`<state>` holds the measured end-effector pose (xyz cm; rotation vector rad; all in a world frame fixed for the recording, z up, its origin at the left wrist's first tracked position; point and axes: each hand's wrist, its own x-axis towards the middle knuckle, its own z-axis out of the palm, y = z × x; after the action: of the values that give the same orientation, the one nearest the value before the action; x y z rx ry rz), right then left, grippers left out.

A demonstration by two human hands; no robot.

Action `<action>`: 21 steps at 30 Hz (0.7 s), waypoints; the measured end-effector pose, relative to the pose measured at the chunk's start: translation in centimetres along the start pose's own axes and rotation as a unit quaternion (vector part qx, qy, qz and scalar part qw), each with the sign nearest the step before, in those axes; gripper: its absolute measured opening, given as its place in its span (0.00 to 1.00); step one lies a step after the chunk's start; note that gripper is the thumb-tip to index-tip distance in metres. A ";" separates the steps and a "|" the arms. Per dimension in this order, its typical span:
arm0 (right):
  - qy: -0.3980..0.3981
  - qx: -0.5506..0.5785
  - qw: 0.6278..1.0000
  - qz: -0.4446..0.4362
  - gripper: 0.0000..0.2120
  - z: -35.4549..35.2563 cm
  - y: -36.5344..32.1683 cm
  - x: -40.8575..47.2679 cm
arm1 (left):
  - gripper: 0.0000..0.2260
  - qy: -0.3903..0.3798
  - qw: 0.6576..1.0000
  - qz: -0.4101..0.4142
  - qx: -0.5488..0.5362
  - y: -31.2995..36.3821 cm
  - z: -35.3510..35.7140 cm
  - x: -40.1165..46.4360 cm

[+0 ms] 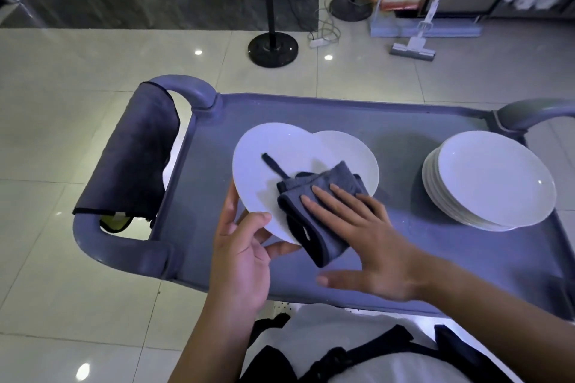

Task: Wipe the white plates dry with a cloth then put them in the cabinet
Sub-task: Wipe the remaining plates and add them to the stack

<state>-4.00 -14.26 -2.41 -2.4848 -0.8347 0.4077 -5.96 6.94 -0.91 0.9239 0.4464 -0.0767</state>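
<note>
My left hand (241, 246) grips the near rim of a white plate (264, 165), holding it tilted above the blue cart top (389, 134). A folded grey cloth (314, 214) lies on the plate's lower right part. My right hand (357, 236) presses flat on that cloth with the fingers spread. Behind the held plate, a second white plate (351, 152) shows partly, resting on the cart. A stack of several white plates (488, 179) stands at the cart's right side.
A dark grey towel (133, 152) hangs over the cart's left handle (186, 87). Beyond the cart on the tiled floor stand a black round pole base (273, 48), cables with a power strip (320, 37), and a mop (413, 47).
</note>
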 end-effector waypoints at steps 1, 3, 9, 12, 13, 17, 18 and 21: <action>0.007 0.004 1.000 0.007 0.42 0.7 0.0 -0.3 | 0.30 0.006 1.000 -0.006 0.001 0.0 -0.1 0.4; 0.045 0.003 0.999 0.028 0.36 2.0 0.2 -0.6 | 0.28 0.014 1.000 -0.024 0.010 -0.3 -0.1 1.2; 0.106 0.205 0.964 0.132 0.31 2.2 1.2 -3.6 | 0.26 -0.010 0.997 -0.070 0.033 -1.0 -0.4 3.6; 0.172 0.393 0.871 0.240 0.18 1.9 2.0 -7.0 | 0.25 -0.008 0.996 -0.086 0.025 -0.8 -1.2 4.9; 0.214 0.408 0.836 0.298 0.25 2.1 2.5 -8.4 | 0.25 -0.013 0.995 -0.095 0.028 -0.8 -1.4 5.4; 0.279 0.196 0.816 0.467 0.10 2.4 3.7 -12.2 | 0.25 -0.027 0.993 -0.107 0.041 -0.6 -1.8 6.2; 0.303 0.130 0.819 0.470 0.07 2.8 3.6 -12.7 | 0.25 -0.036 0.991 -0.116 0.048 -0.7 -1.8 6.4; 0.303 -0.038 0.877 0.372 0.18 6.1 3.6 -12.7 | 0.25 -0.056 0.987 -0.138 0.065 -1.1 -1.4 6.7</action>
<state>-14.62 -22.60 -7.83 -2.6753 0.3824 -0.1835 -0.60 8.21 -5.17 0.9753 0.4673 -0.4127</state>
